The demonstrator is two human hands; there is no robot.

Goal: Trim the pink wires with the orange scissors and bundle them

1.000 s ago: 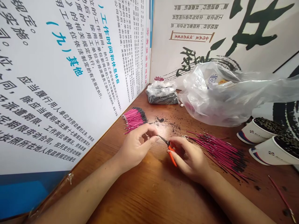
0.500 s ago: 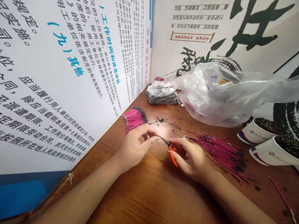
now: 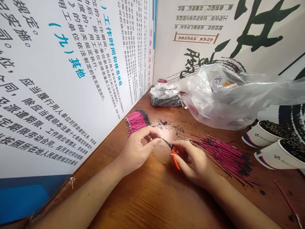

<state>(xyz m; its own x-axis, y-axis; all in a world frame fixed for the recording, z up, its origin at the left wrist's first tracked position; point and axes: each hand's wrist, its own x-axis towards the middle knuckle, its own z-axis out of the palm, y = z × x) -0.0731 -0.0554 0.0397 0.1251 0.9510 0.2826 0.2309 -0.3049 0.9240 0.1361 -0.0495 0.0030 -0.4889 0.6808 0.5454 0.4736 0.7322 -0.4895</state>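
My left hand [image 3: 140, 148] is closed in a pinch, thumb against forefinger, above the table. Whatever it grips is mostly hidden by the fingers. In my right hand [image 3: 194, 162] is a pair of small orange-handled snips [image 3: 175, 159], one handle showing below the thumb. Their thin dark blades point up and left, the tip close to my left fingertips; I cannot tell if it touches. Just beyond my left hand lies a neat bundle of pink wires with black ends [image 3: 137, 121]. Beside my right hand, a looser pile of pink wires with black ends [image 3: 221, 152] is spread out.
Black scraps [image 3: 172, 127] litter the wooden table [image 3: 143, 197]. Behind stand a bag of dark pieces [image 3: 165, 97] and a large clear plastic bag [image 3: 221, 105]. Two paper cups [image 3: 269, 156] full of small dark pieces are at right, near a loose wire [image 3: 286, 197]. Printed panels rise left and behind.
Very little differs. The snips' tip has shifted slightly at my left fingertips, and my left fingers have moved a touch; both hands stay in place.
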